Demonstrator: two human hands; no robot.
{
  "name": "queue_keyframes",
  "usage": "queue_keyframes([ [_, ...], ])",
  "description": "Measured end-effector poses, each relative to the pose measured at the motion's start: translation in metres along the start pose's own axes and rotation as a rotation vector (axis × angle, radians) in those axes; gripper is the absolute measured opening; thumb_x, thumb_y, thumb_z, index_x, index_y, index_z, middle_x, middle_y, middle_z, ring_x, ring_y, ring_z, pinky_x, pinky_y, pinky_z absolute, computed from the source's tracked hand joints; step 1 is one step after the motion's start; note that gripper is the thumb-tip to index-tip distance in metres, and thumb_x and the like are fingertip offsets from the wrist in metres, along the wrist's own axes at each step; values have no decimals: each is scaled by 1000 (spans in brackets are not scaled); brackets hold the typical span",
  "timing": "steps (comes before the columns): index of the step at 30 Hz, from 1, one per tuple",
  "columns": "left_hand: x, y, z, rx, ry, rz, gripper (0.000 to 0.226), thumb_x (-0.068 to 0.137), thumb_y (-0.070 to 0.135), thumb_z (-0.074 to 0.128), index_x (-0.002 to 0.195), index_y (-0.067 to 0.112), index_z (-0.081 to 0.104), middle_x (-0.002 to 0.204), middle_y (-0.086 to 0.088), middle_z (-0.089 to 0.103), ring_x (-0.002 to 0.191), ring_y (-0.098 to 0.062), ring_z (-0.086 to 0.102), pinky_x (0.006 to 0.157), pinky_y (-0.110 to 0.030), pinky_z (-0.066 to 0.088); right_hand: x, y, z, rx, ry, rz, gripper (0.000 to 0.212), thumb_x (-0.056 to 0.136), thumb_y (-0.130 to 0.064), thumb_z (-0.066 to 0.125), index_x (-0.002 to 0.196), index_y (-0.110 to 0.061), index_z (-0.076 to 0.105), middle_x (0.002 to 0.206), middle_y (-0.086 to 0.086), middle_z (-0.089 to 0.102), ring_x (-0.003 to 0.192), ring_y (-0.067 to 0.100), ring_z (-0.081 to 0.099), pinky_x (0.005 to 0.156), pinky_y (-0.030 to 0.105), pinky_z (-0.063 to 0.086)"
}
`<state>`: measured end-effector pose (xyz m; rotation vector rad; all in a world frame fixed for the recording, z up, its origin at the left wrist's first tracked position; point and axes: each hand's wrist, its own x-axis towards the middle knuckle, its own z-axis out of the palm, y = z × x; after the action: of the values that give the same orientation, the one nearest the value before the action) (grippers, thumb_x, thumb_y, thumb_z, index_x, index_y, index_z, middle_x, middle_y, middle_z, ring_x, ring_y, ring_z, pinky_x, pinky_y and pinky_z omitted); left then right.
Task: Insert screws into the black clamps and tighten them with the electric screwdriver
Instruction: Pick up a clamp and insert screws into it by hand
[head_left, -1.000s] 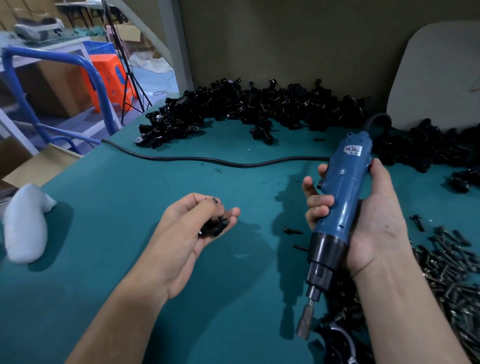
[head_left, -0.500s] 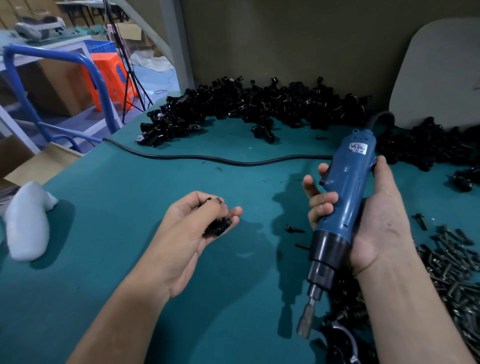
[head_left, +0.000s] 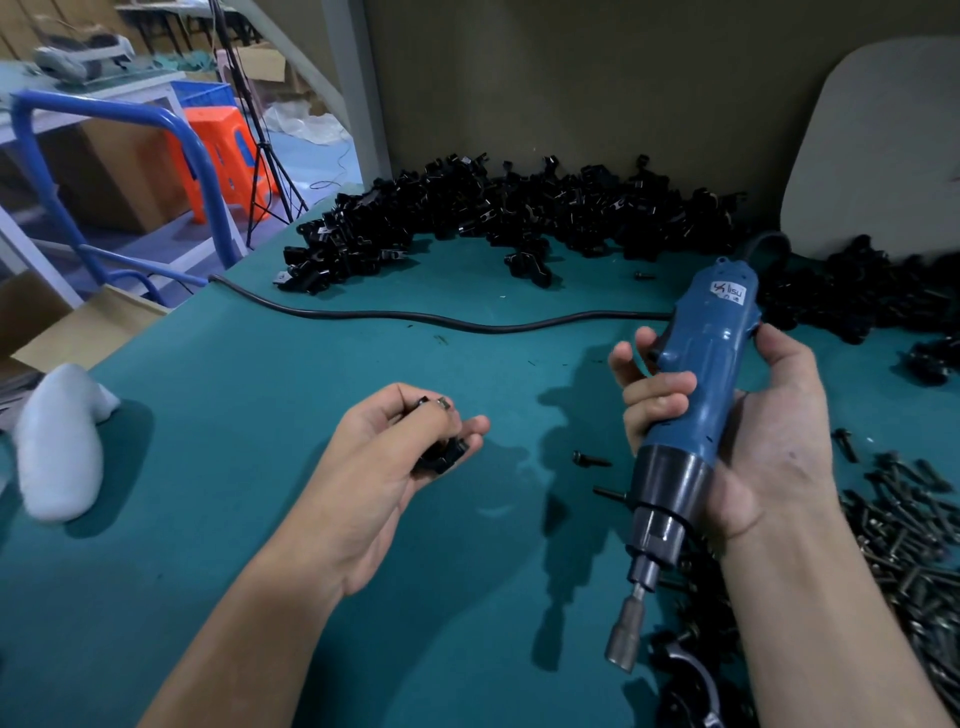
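Right hand (head_left: 769, 441) shifted, one screwdriver (head_left: 701, 374), one clamp (head_left: 441, 457)

This looks like a small assembly workshop or factory floor: a tabletop (head_left: 208, 415) covered in teal-green matting carries a loose heap of black plastic clamps (head_left: 519, 208) along a bare drab wall (head_left: 571, 78), a spread pile of dark metal screws (head_left: 904, 540) and a blue corded electric screwdriver (head_left: 701, 364). Beyond the tabletop's left edge stand a blue tubular metal trolley frame (head_left: 197, 156), an orange plastic stool (head_left: 223, 150) and brown cardboard boxes (head_left: 78, 332) on a blue-grey floor (head_left: 311, 156)
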<state>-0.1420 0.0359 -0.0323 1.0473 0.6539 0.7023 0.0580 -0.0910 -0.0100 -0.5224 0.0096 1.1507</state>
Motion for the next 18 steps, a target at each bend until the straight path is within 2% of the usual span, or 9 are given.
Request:
queue_keyframes([
  [4,0,0,0,6,-1,-2,10,77,11,71,81,7,62,84,-6,64,104,-29,76,88,-30,61,0,0,2,12,20,17,60,89,-62,54,101,-3,59,95,11,58,46,9,48,38,22,44],
  [8,0,1,0,5,-2,-3,11,77,10,71,81,6,62,84,-7,63,104,-29,76,86,-28,61,0,-1,2,-15,34,11,60,88,-63,57,101,-5,58,96,11,58,44,8,46,37,22,43],
  [15,-1,2,1,1,1,-9,9,78,9,71,80,7,63,83,-7,65,104,-29,76,88,-29,61,0,2,3,-63,71,22,65,84,-68,61,100,-6,62,98,10,59,45,8,46,38,21,44],
  [18,-1,0,2,30,28,4,12,81,6,74,80,9,63,84,-6,70,106,-26,76,92,-30,61,1,3,6,-47,93,2,72,77,-73,67,104,-6,58,91,10,56,53,11,50,40,22,48],
])
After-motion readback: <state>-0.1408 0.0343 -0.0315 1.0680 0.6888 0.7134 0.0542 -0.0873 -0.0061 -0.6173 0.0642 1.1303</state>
